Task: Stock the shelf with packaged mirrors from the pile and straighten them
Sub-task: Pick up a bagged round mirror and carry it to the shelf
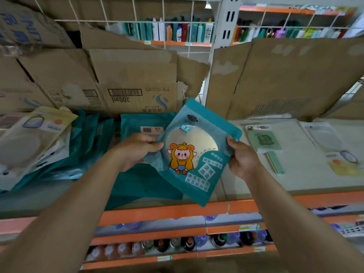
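Note:
I hold a teal packaged mirror (pixel 199 152) with a cartoon girl on its front, tilted above the shelf (pixel 256 186). My left hand (pixel 136 150) pinches its left edge. My right hand (pixel 242 160) grips its right edge. Under and behind it lie more teal packs (pixel 141 125), one showing a barcode. A row of teal packs (pixel 92 131) stands further left. Cream-coloured mirror packs (pixel 33 138) are heaped at the far left.
Flattened cardboard boxes (pixel 128 81) line the back of the shelf. A green comb pack (pixel 266 142) and a cream mirror pack (pixel 338 152) lie to the right. The orange shelf edge (pixel 177 211) runs below; bottles (pixel 167 245) fill lower shelves.

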